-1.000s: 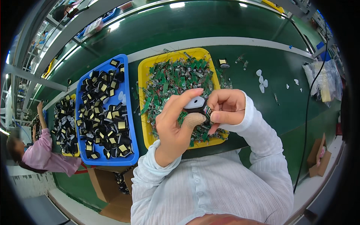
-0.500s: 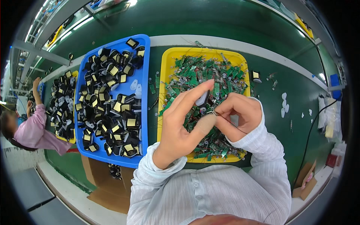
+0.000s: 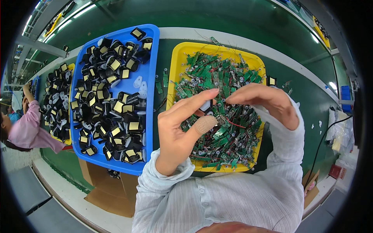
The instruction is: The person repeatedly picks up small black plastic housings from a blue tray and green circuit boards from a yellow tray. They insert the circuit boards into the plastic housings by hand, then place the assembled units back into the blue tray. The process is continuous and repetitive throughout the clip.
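Head view: our left hand [image 3: 176, 126] pinches a black-and-white casing [image 3: 206, 106]
Right hand [image 3: 268, 99]: open, outstretched
Yellow tray [image 3: 176, 64]: beneath our hands

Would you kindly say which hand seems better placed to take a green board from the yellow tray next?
Probably the right hand: it hovers over the yellow tray of green boards and appears empty, while the left hand holds a black-and-white piece.
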Motion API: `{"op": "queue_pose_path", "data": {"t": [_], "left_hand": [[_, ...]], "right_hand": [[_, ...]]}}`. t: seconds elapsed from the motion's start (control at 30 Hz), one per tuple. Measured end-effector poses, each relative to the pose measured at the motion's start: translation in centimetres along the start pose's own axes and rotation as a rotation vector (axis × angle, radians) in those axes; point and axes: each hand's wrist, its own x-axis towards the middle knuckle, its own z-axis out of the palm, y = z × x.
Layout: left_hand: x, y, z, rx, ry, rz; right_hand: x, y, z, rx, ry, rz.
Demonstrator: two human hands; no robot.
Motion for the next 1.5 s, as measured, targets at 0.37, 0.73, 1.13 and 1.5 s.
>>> {"op": "queue_pose_path", "data": {"t": [0.37, 0.73, 1.13, 1.5], "left_hand": [[-0.3, 1.4, -0.3, 0.401, 0.049, 0.244], [1.7, 0.2, -12.9, 1.661, 0.101, 0.0], [4.9, -3.7, -16.6, 2.006, 0.163, -0.083], [4.0, 3.1, -8.4, 0.952, 0.289, -0.049]], "right_hand": [[2.2, -0.6, 4.0, -0.392, 0.01, -0.14], [14.0, 2.2, -7.9, -1.388, 0.382, 0.098], [16.3, 5.2, -14.5, -1.26, 0.499, 0.394], [2.3, 1.5, -2.1, -1.055, 0.048, -0.373]]}}
